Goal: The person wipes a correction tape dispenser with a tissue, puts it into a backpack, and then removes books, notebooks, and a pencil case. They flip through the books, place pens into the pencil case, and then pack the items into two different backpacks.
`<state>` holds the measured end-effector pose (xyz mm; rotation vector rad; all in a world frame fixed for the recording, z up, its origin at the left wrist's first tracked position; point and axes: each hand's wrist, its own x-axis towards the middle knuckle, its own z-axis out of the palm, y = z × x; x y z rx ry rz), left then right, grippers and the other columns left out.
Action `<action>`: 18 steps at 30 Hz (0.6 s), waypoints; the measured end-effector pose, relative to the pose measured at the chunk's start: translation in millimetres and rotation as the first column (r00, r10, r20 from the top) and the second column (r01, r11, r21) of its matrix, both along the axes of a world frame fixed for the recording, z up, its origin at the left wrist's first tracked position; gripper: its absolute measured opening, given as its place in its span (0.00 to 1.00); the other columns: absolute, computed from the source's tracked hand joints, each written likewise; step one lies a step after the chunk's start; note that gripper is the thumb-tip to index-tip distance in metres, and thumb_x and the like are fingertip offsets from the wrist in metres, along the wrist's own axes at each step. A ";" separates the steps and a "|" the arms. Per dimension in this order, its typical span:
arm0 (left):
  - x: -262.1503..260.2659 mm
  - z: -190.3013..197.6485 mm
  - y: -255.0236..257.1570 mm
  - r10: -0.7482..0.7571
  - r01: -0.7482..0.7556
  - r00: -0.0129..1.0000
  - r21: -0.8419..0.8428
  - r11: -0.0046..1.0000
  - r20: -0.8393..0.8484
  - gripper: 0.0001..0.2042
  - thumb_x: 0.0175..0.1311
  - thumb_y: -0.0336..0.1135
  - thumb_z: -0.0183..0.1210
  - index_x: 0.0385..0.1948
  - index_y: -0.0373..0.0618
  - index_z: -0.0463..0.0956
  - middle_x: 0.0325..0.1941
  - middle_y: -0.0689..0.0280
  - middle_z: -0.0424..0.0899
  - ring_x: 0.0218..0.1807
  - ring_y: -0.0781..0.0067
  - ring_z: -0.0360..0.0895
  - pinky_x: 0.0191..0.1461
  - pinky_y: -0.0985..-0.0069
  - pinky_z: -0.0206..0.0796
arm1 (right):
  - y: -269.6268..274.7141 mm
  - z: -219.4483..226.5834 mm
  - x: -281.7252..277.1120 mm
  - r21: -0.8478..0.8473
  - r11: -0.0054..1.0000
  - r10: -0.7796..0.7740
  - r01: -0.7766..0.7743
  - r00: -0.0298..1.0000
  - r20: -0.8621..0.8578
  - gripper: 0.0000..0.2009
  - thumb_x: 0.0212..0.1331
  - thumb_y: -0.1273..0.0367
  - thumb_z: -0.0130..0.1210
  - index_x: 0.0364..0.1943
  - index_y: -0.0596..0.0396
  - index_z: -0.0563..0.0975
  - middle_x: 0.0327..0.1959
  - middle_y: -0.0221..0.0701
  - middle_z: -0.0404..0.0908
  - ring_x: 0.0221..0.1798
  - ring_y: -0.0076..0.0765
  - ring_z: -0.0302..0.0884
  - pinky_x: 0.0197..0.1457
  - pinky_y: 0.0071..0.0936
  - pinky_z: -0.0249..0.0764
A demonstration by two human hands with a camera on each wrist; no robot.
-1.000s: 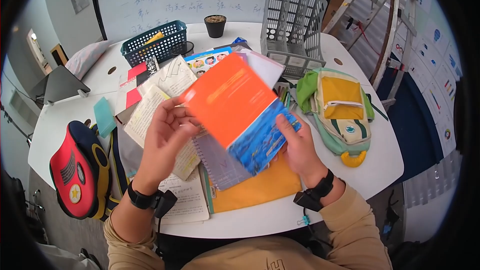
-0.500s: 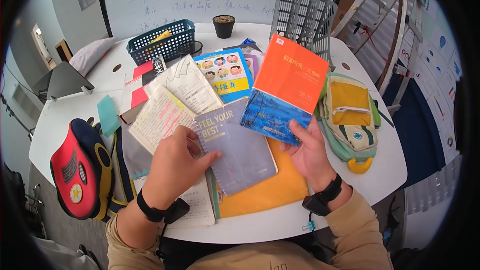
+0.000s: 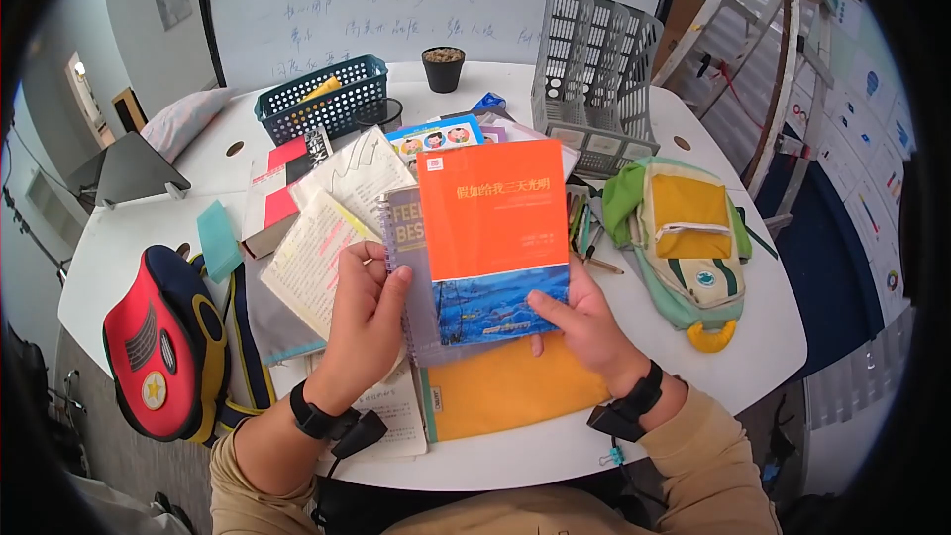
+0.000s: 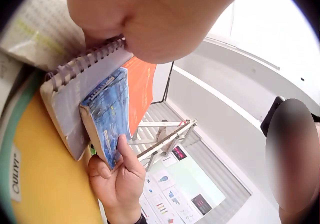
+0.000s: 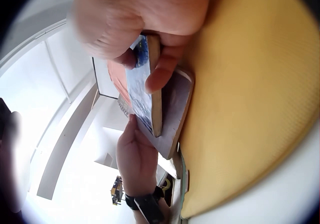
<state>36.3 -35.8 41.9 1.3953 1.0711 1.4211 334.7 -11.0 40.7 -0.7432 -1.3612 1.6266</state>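
Note:
In the head view my right hand (image 3: 594, 332) holds a paperback book (image 3: 495, 213) by its lower right corner, thumb on the cover. The cover is orange above and blue below. Behind it, overlapped by the book, is a grey-purple spiral notebook (image 3: 422, 322). My left hand (image 3: 365, 322) pinches the notebook at its coiled edge. The left wrist view shows the notebook (image 4: 65, 104) tilted up from a yellow zip pouch (image 4: 50, 164), with the book leaning across it. From the right wrist, thumb and fingers sit either side of the book's pale page edge (image 5: 156, 104).
Handwritten and printed papers (image 3: 317, 258) lie left of the notebook, a blue cartoon book (image 3: 436, 136) behind. A red cap-shaped bag (image 3: 149, 347) stands left, a green-yellow backpack (image 3: 684, 238) right. Farther back are a teal basket (image 3: 327, 99), a plant pot (image 3: 443, 74) and a grey file rack (image 3: 594, 79).
The book, out to the right half a second ago, has come left in front of the notebook. My left hand now grips the notebook's spiral edge, and the notebook is raised.

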 end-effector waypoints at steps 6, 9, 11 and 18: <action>13.6 6.7 -5.0 0.010 -0.005 0.995 -0.053 0.999 0.098 0.20 0.94 0.30 0.52 0.77 0.38 0.58 0.63 0.63 0.87 0.62 0.82 0.81 0.66 0.80 0.73 | 0.6 -15.9 -8.8 0.110 0.994 -0.023 0.023 1.000 0.002 0.29 0.90 0.65 0.58 0.86 0.54 0.62 0.72 0.30 0.81 0.66 0.27 0.84 0.71 0.30 0.82; 23.9 8.4 -8.8 -0.088 0.084 0.986 0.036 0.996 0.140 0.26 0.92 0.29 0.53 0.83 0.36 0.55 0.74 0.57 0.81 0.76 0.74 0.77 0.79 0.73 0.70 | -4.6 -11.3 -9.6 0.155 0.988 -0.032 0.024 0.998 0.050 0.29 0.90 0.64 0.58 0.85 0.58 0.62 0.73 0.29 0.79 0.73 0.27 0.79 0.83 0.33 0.73; 26.0 8.0 -9.7 -0.163 0.150 0.978 0.106 0.983 0.127 0.30 0.90 0.26 0.55 0.85 0.35 0.51 0.81 0.54 0.75 0.83 0.68 0.73 0.85 0.68 0.66 | -1.3 -23.9 -7.4 0.349 0.935 -0.144 0.061 0.965 0.218 0.29 0.91 0.65 0.57 0.85 0.58 0.62 0.75 0.31 0.77 0.76 0.28 0.77 0.83 0.33 0.72; 23.6 6.9 -12.8 -0.191 0.162 0.970 0.188 0.969 0.148 0.34 0.86 0.19 0.55 0.87 0.36 0.46 0.87 0.50 0.67 0.88 0.63 0.67 0.90 0.61 0.62 | -13.1 -7.2 -11.7 0.162 0.987 0.014 -0.021 0.999 0.042 0.30 0.87 0.70 0.60 0.85 0.59 0.62 0.80 0.39 0.71 0.82 0.38 0.72 0.86 0.38 0.70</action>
